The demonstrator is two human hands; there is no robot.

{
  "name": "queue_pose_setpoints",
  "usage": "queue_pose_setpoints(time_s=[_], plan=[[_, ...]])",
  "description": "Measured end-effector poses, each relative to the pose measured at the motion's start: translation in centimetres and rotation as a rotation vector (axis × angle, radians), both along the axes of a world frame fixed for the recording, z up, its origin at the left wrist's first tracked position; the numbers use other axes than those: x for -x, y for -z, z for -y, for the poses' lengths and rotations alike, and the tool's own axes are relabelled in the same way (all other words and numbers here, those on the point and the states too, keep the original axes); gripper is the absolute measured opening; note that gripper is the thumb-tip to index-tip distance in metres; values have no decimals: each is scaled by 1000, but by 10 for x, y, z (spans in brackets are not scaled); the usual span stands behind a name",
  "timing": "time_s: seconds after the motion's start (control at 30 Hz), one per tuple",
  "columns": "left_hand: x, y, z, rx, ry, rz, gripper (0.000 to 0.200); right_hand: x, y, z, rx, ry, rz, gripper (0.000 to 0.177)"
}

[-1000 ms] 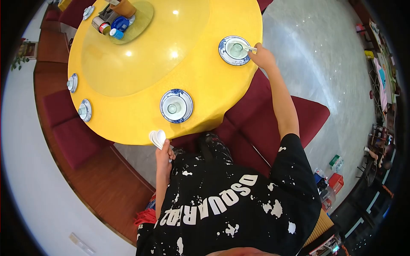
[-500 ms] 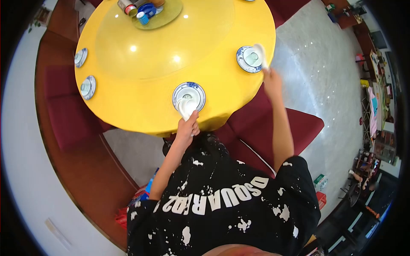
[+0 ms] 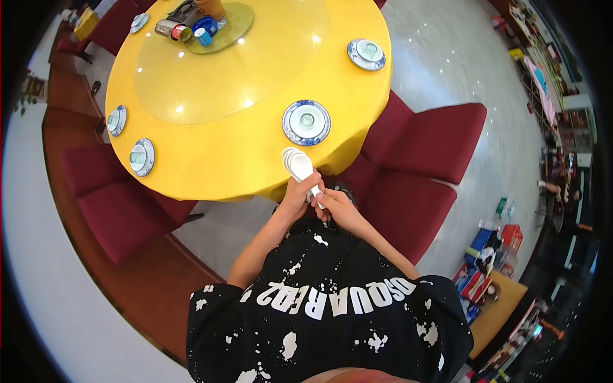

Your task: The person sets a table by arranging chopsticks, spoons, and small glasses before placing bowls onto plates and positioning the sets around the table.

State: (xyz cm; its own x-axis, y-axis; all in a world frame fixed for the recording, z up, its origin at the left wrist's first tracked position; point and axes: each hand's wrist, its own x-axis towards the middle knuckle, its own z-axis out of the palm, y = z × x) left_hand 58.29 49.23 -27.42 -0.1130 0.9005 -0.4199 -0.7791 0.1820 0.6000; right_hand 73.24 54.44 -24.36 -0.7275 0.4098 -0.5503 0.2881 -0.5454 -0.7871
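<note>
Drawn back from the place setting at the table's right edge, the right hand [image 3: 340, 208] is now close against the person's body, beside the left hand [image 3: 297, 198], which has come in to meet it. Between them is a bundle of white spoons [image 3: 301, 165], bowls upward and fanned slightly, just off the near edge of a round table [image 3: 211, 163] covered in yellow cloth. Left fingers are wrapped around the handles; the right hand's fingers are curled at the handles' lower ends, though overlapping fingers hide exactly what they grip. Because the spoons nest inside one another, their number is hard to make out, and most of each handle is covered. Just beyond the spoon bowls, apart from them, sits a blue-patterned plate [image 3: 290, 135] bearing a white bowl [image 3: 318, 130] with a small clear glass [image 3: 307, 120] inside. Similar settings stand around the rim: one at right [image 3: 366, 55], two at left, and one at far left, too small for detail. Toward the top, a round turntable carries a blue-capped bottle [image 3: 203, 37] and a brown pot [image 3: 211, 7], the pot cut off by the upper edge. Maroon chairs [image 3: 408, 207] stand either side of the person, whose black, white-splashed shirt [image 3: 332, 325] fills the bottom. Dark, curved lens edges swallow the corners, and clutter at far right is blurred.
</note>
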Motion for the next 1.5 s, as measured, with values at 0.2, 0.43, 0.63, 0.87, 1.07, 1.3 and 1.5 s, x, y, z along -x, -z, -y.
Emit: queue_pose_setpoints(time_s=[0.2, 0.43, 0.63, 0.87, 1.07, 1.3, 1.5], plan=[[-18, 0, 56, 85, 133, -1, 22, -19, -25, 74, -138, 63, 187, 30], [-106, 9, 67, -79, 480, -75, 26, -108, -49, 141, -707, 300, 482, 33], [-225, -21, 43, -158, 748, 115, 27, -211, -45, 189, -773, 608, 544, 24], [-399, -16, 61, -104, 916, 46, 17, -393, 3, 233, -509, 1179, 374, 34], [-544, -33, 92, -141, 1078, -598, 20, -518, -21, 193, -477, 1255, -13, 67], [-615, -20, 59, -35, 1012, -942, 19, -594, -18, 112, -484, 879, 274, 54], [-654, -2, -49, 41, 1052, -79, 24, -664, 3, -17, 12, 905, -60, 38]])
